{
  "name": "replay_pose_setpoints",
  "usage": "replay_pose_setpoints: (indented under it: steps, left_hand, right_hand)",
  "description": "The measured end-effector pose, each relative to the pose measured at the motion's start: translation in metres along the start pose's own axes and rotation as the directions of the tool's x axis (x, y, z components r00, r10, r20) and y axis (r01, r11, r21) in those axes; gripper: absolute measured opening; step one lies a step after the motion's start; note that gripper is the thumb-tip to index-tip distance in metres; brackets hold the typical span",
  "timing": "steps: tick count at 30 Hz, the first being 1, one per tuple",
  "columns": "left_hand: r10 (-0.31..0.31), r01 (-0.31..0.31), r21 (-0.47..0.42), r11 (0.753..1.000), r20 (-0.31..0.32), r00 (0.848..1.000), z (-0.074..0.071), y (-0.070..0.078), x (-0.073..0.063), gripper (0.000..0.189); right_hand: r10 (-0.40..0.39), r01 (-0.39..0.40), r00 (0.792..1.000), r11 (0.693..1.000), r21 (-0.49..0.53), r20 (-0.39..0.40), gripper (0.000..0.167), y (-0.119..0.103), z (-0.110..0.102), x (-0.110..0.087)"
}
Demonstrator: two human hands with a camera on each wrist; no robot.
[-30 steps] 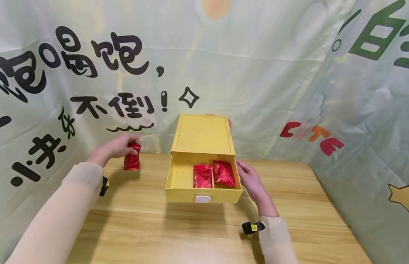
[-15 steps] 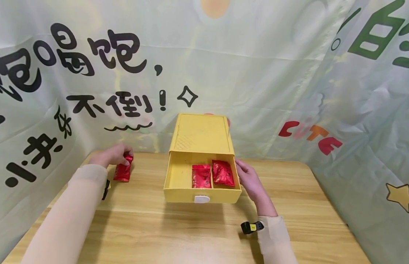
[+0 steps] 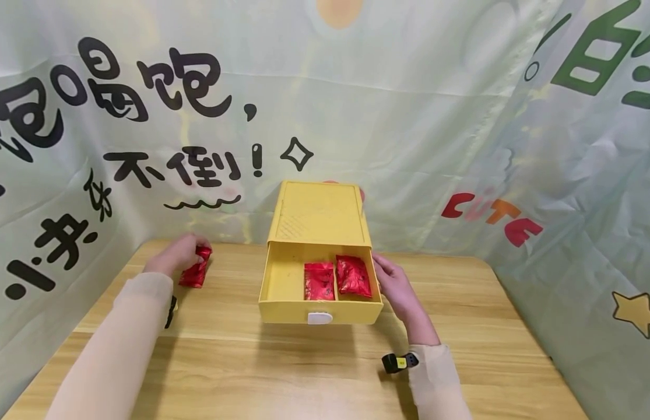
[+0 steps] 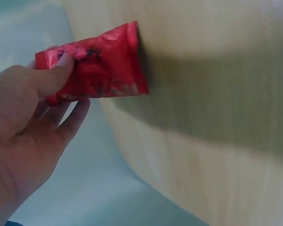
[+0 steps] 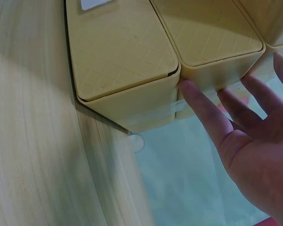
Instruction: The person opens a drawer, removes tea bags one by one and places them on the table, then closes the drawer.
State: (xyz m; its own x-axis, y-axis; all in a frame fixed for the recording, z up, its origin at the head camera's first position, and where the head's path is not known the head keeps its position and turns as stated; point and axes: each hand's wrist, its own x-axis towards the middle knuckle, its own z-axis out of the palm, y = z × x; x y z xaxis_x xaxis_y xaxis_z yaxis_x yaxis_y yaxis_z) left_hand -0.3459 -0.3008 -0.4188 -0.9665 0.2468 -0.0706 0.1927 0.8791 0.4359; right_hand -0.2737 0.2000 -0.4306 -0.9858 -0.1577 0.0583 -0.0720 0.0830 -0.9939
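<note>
My left hand (image 3: 179, 254) pinches a red foil packet (image 3: 195, 274) at the left of the table. In the left wrist view the thumb presses the face of that packet (image 4: 106, 66), with fingers behind it; I cannot tell whether its lower end touches the wood. A yellow drawer unit (image 3: 322, 213) stands in the middle, its top drawer (image 3: 290, 313) pulled out. Inside lie two more packets, a flat one (image 3: 319, 284) and a puffier one (image 3: 353, 276). On the unit's right side rest the extended fingertips of my right hand (image 3: 400, 291), also seen in the right wrist view.
Beneath the pulled-out drawer, the right wrist view shows closed lower drawers (image 5: 122, 47). The wooden table (image 3: 225, 361) backs onto a printed cloth (image 3: 408, 146), which also hangs at both sides. A white tab (image 3: 319, 318) is on the drawer front.
My left hand has moved left and down toward the tabletop with the red packet, then nearly stopped. My right hand has stayed at the side of the drawer unit.
</note>
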Motion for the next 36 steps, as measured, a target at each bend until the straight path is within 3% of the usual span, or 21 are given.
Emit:
replay_pose_setpoints:
  steps: [8, 19, 36]
  left_hand:
    - [-0.043, 0.046, 0.018, 0.999, -0.135, 0.99, 0.024, -0.007, -0.002, 0.034]
    - [-0.059, 0.06, -0.002, 0.998, -0.19, 0.98, 0.048, -0.014, -0.001, 0.036]
    - [-0.05, 0.054, 0.04, 0.998, -0.101, 0.994, 0.045, -0.015, -0.007, 0.037]
  right_hand:
    - [0.002, -0.002, 1.0, 1.0, -0.005, -0.004, 0.049, 0.001, 0.0, -0.001]
    - [0.001, -0.001, 1.0, 1.0, -0.01, -0.008, 0.049, 0.0, 0.0, -0.002]
    - [-0.002, 0.002, 1.0, 1.0, -0.011, -0.005, 0.05, 0.001, -0.001, -0.001]
